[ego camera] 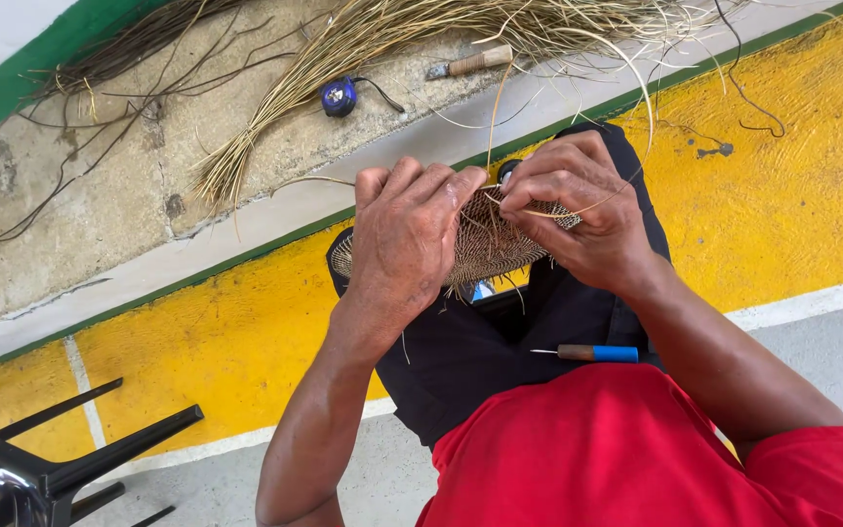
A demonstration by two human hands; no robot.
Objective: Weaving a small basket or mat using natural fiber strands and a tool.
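Woven piece (485,244): flat, tan, on your lap over black trousers; gripped from both sides.
Left hand (407,234): your fingers curl tight over its left edge.
Right hand (578,210): your fingers pinch a pale fibre strand (626,185) at its right rim.
Awl (587,352): blue-handled; lying on your thigh.
Floor: fibre bundle (343,59); wooden-handled tool (470,64); tape measure (339,96).

The floor (792,195) is painted yellow with white lines, edged by a green stripe and a pale curb along its far side. Beyond the curb, on a bare concrete strip (80,205), lie a bundle of pale straw fibres (343,49), darker reeds (139,44), a blue tape measure (339,97) and a wooden-handled tool (470,64). A black stool (41,473) lies tipped at the near left corner.
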